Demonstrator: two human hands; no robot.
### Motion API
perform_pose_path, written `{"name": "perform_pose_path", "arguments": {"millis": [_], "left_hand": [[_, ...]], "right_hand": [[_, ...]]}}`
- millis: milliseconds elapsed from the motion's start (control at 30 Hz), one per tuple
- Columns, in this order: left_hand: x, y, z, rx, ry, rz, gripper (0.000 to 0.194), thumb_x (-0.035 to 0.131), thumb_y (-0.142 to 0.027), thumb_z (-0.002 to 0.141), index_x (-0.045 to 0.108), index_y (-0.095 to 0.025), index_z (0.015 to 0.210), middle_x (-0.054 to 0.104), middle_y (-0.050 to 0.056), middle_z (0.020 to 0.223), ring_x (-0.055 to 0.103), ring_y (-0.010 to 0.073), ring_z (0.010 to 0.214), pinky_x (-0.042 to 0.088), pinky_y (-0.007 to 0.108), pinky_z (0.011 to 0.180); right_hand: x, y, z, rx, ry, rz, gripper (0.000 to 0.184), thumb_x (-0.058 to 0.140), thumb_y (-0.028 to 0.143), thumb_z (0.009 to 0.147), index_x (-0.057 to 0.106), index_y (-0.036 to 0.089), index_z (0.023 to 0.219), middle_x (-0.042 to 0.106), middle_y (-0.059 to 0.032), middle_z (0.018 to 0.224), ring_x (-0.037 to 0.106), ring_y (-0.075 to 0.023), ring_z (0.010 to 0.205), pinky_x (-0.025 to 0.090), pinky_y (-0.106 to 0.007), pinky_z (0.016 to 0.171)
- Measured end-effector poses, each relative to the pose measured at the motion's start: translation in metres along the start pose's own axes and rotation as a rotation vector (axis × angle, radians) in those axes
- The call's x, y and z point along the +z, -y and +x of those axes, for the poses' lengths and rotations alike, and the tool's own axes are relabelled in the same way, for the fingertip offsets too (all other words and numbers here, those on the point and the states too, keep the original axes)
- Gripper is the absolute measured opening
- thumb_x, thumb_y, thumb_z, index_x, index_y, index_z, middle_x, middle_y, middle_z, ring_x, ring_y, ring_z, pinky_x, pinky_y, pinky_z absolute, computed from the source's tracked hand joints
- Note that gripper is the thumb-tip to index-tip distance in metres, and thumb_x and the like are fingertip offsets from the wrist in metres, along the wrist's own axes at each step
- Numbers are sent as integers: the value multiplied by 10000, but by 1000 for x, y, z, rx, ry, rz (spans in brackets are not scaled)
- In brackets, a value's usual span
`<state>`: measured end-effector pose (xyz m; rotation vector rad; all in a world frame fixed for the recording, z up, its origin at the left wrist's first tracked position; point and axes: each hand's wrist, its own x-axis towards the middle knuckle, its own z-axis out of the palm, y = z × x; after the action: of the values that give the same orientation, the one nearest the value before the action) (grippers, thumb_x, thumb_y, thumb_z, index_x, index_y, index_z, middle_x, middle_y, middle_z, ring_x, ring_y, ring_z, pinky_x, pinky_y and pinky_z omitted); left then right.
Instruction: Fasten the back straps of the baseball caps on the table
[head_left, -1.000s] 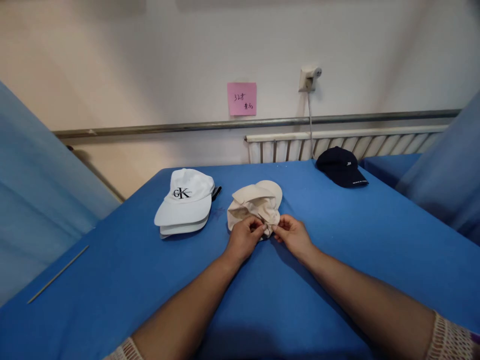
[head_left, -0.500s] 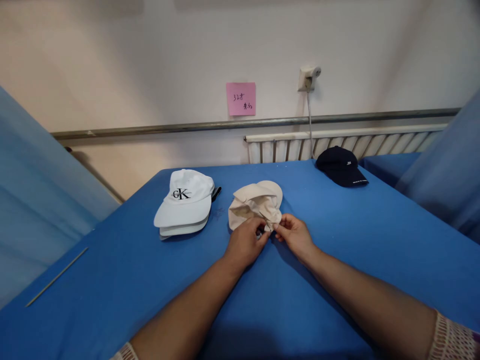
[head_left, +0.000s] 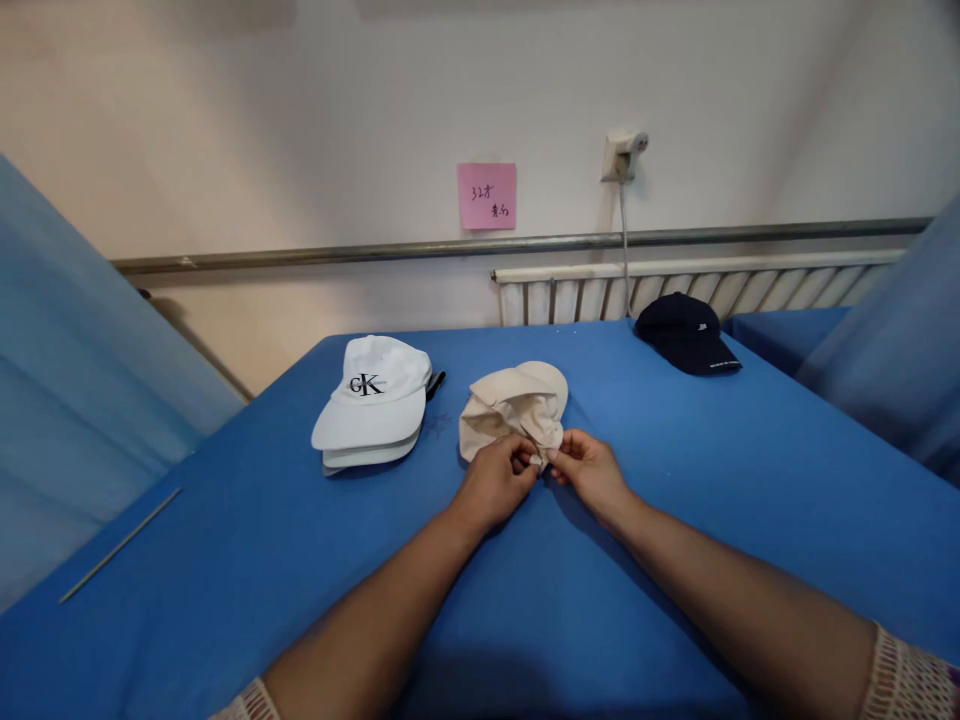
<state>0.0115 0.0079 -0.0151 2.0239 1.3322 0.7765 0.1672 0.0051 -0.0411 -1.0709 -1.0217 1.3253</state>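
Note:
A beige baseball cap (head_left: 506,400) lies on the blue-covered table in front of me, its opening toward me and its brim at the far right. My left hand (head_left: 496,480) pinches the near edge of the cap from the left. From the right, my right hand (head_left: 592,470) grips the same edge between thumb and fingers. Both sets of fingertips almost meet at the back strap, whose fastening is mostly hidden by them. To the left sits a stack of white caps (head_left: 386,375), the top one with black letters on its front.
A dark navy cap (head_left: 682,335) rests at the table's far right. On the left lies a thin stick (head_left: 120,547). Behind the blue table (head_left: 570,620) are a radiator (head_left: 690,285), a metal rail (head_left: 360,254) and a plugged-in cord (head_left: 624,240). Blue curtains (head_left: 67,370) hang at the sides.
The view has shifted slightly, so everything appears a little further right. My fingers have moved only slightly at the beige cap's strap, and both hands keep their hold.

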Motion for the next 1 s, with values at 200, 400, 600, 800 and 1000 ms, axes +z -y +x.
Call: {"name": "perform_pose_path", "arguments": {"millis": [200,400,600,800,1000], "left_hand": [[1,-2,-1,16,-96,1,146,617,-237,775,582,-196,911,652,3,845,602,130,720,451,245,659],[-3,-9,-4,69,-98,163,159,621,-269,781,587,-201,921,646,15,863,585,152,763,440,265,681],[-3,-14,-5,41,-99,243,144,563,-250,817,605,-199,945,661,31,891,590,159,762,424,271,666],[-2,-17,-5,21,-123,277,128,584,-221,789,622,-194,908,668,35,880,598,167,778,422,271,670],[-3,-13,-2,49,-99,237,165,589,-188,774,669,-194,918,678,36,890,611,166,796,448,272,710]], "right_hand": [[0,3,0,-2,-33,46,383,796,454,555,559,182,683,576,38,555,504,-89,464,379,-216,446],[0,5,-1,35,-26,84,417,809,476,540,584,170,713,613,18,595,526,-92,485,407,-226,472],[2,4,-2,20,-25,84,413,805,479,545,581,174,710,607,25,589,520,-90,485,391,-215,459],[2,5,-1,7,-39,64,412,808,478,543,565,180,690,589,31,571,516,-93,480,389,-218,455],[0,4,-1,24,-18,39,412,803,472,542,538,183,668,570,40,557,513,-91,472,383,-216,456]]}}
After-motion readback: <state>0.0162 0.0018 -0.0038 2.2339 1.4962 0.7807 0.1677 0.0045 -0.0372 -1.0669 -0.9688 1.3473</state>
